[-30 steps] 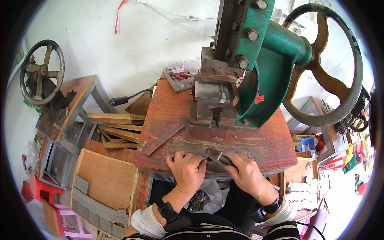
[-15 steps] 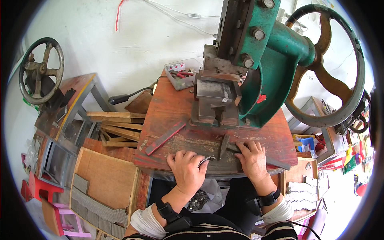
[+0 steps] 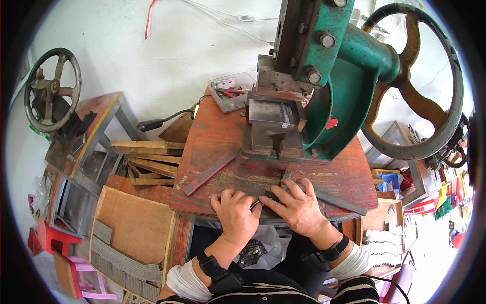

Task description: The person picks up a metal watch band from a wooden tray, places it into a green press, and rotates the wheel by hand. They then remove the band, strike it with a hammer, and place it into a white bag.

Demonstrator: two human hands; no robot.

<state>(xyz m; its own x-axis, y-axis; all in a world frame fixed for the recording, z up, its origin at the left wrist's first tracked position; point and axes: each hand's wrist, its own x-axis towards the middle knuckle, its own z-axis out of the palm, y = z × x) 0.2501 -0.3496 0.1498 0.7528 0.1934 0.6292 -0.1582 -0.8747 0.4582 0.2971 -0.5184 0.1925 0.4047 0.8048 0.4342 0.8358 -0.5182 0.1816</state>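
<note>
We pinch a small dark piece (image 3: pixel 255 204) in our left hand (image 3: pixel 237 215). Our right hand (image 3: pixel 301 212), loosely spread, partly covers a hammer (image 3: pixel 339 202).

Piece (image 3: pixel 255 203): small, dark, pinched in the left hand (image 3: pixel 236 215) near the front edge of the table (image 3: pixel 215 134); mostly covered by fingers (full outline not verifiable). Right hand (image 3: pixel 298 209) fingertips at or just beside it. Hammer (image 3: pixel 340 201): dark grey, lying on the table, head partly hidden behind the right hand, handle slanting to the front right corner.
</note>
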